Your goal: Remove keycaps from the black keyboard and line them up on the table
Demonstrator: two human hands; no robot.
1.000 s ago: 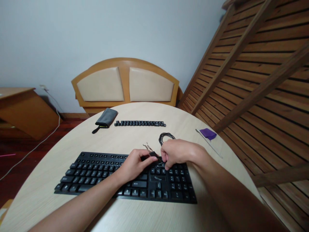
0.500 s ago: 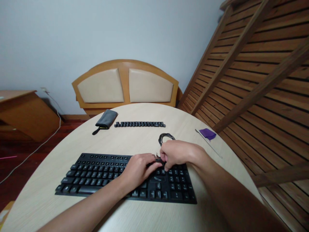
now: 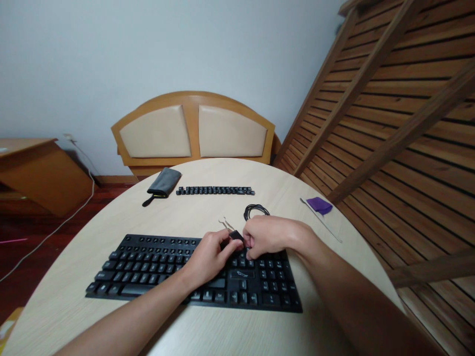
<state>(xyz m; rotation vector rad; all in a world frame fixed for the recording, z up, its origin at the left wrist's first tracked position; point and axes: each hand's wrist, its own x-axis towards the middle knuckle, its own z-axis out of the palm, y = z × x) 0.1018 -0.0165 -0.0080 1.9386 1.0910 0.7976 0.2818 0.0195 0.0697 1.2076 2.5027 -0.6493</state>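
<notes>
between your hands, left hand (image 3: 208,254) and right hand (image 3: 270,236) both pinch closed on a black keycap (image 3: 236,235), wire puller (image 3: 226,224) poking out just behind the grip, keyboard (image 3: 148,267) right under it. if your pinch slips the cap could pop off and drop among the keys below. fingertips hide how the wire hooks the cap, can't tell

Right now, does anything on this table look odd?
Yes: the keyboard shows bare gaps right of its middle where keycaps are missing, and a row of loose keycaps lies apart on the table beyond it.
</notes>
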